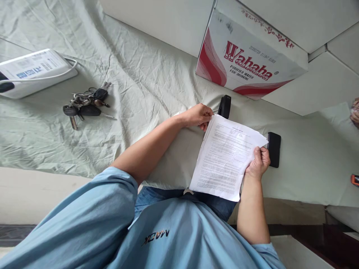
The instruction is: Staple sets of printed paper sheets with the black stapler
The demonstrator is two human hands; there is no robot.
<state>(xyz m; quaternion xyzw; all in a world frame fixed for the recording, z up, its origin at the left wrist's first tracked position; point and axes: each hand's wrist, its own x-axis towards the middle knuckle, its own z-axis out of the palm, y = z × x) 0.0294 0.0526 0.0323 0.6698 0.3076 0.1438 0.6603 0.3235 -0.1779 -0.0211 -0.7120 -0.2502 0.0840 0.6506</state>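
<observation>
A small stack of printed paper sheets [224, 157] is held up at the table's near edge, its lower end over my lap. My left hand [198, 116] pinches its upper left corner. My right hand [258, 162] grips the right edge, thumb on top and the other fingers partly hidden behind. Just beyond the upper left corner lies a black stapler [224, 107], its near end close to the paper. A black smartphone [274, 149] rests flat beside my right hand, partly behind it.
A Wahaha water carton [249, 56] stands at the back against white panels. On the left of the cloth-covered table [146, 74] lie a bunch of keys [86, 102] and a white box-shaped device with a cable [36, 73]. Another person's hand [355, 112] shows at the right edge.
</observation>
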